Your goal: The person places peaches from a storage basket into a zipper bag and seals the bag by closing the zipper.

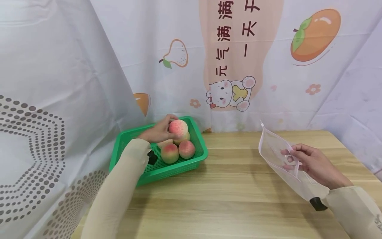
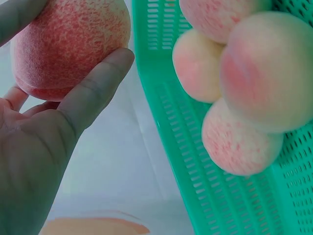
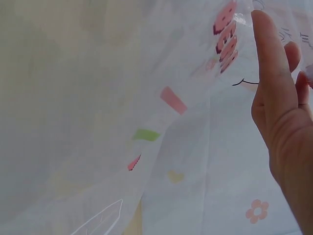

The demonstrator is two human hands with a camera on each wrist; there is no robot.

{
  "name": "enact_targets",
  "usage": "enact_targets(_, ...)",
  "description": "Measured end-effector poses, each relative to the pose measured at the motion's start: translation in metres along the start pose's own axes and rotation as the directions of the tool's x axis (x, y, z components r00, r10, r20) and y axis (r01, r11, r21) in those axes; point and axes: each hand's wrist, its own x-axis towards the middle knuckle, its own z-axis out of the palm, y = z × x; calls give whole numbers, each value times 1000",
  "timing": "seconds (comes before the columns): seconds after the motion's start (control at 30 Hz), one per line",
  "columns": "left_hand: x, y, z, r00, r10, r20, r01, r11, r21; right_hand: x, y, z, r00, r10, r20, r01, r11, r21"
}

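Green basket (image 1: 179, 167) under the left hand (image 1: 158, 131); clear bag (image 1: 273, 152) pinched in the right hand (image 1: 316, 166), mouth parted. The left hand curls round a peach (image 1: 179, 128) near other peaches (image 1: 186, 149), apparently picking it out; next likely calls for a steady bag.

5 peaches (image 1: 169, 153), 1 green basket (image 1: 176, 170), 1 zip bag (image 1: 274, 151), 1 table (image 1: 226, 199) and 2 sleeves (image 1: 119, 192).

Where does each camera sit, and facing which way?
Head: on the head, facing forward and down at the table; left hand, right hand, sleeves show.
Left wrist: worn there, facing the held peach and green basket; left hand shows.
Right wrist: worn there, facing the bag and printed cloth; right hand shows.
Head and left wrist share peach and basket.
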Motion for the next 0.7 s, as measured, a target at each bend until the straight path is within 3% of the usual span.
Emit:
enact_targets(0.5, 16, 33, 25, 994, 93, 59, -91, 995, -36, -1, 2, 0, 999, -22, 25, 21, 999, 45)
enact_targets(0.7, 18, 43, 34, 994, 95, 57, -95, 995, -7, -1, 3, 0, 999, -31, 31, 30, 999, 41)
